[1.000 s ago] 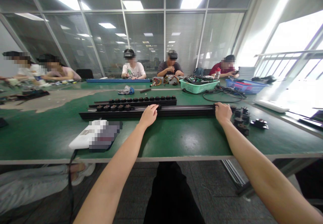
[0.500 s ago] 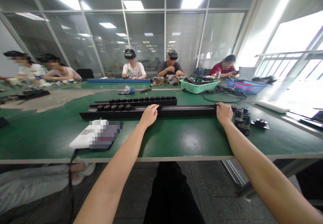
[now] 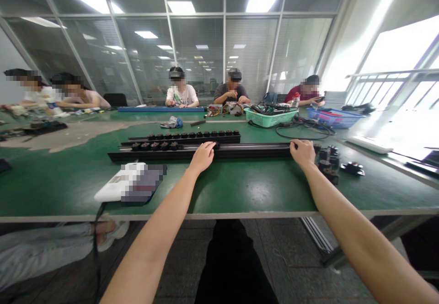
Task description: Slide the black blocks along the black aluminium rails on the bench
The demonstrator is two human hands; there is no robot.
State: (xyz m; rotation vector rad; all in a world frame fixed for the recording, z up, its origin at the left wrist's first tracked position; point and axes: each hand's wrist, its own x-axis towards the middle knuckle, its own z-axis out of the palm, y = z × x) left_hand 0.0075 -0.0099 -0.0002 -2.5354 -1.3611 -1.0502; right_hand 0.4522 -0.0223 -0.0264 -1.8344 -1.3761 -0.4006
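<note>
At about ten o'clock on the green-topped bench [image 3: 51,189] lies a white packet [image 3: 130,183], its surface blurred so that its kind cannot be told. Just past it, the person's left hand [image 3: 203,157] sits on a long black extruded rail [image 3: 247,151], fingers curled together over the top beside a round black fitting [image 3: 216,145], with no small pinch that I can make out. The rail runs crosswise at twelve o'clock, close in front of a second rail [image 3: 181,139] carrying a row of round black fittings [image 3: 181,135]. At one o'clock the right hand [image 3: 302,153] clasps the rail's right end, fingers hooked over its far edge. Just beside that hand, at about two o'clock, stand black blocks [image 3: 325,163], with one more block [image 3: 352,168] lying a little apart.
</note>
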